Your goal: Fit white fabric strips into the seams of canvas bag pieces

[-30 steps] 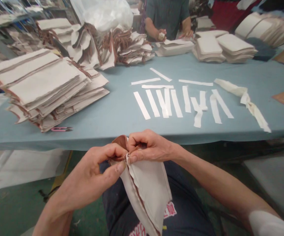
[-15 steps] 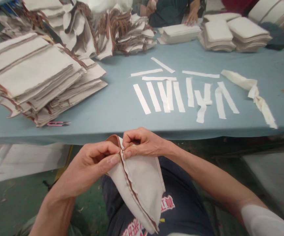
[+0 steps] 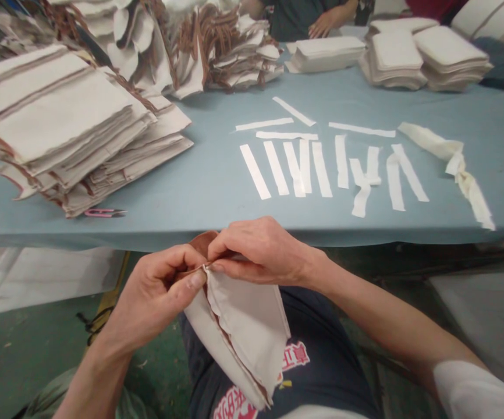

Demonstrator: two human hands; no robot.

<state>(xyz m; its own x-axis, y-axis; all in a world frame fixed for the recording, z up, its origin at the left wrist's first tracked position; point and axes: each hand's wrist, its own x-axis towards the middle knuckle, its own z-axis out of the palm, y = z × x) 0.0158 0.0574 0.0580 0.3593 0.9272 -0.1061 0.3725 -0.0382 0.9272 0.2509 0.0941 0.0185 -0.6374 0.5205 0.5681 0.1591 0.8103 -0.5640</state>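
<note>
Over my lap hangs a cream fabric piece (image 3: 247, 320) with a brown-edged seam running down its middle and a brown inner side showing at the top. My left hand (image 3: 164, 285) pinches its upper edge at the seam between thumb and fingers. Right beside it, my right hand (image 3: 263, 250) is closed on the same edge, its fingertips almost touching the left thumb. The fingertips hide the exact spot where the seam is gripped.
On the blue-covered table (image 3: 182, 198) lie several white strips (image 3: 278, 169) and a twisted pale strip (image 3: 453, 157). Stacked fabric pieces (image 3: 55, 116) stand at left, with pink thread snips (image 3: 103, 213) before them. More fabric stacks (image 3: 396, 58) and a co-worker's hand (image 3: 326, 23) are across the table.
Both hands have shifted slightly left with the fabric. My right hand has turned, its back now more upward and its fingers covering more of the top edge.
</note>
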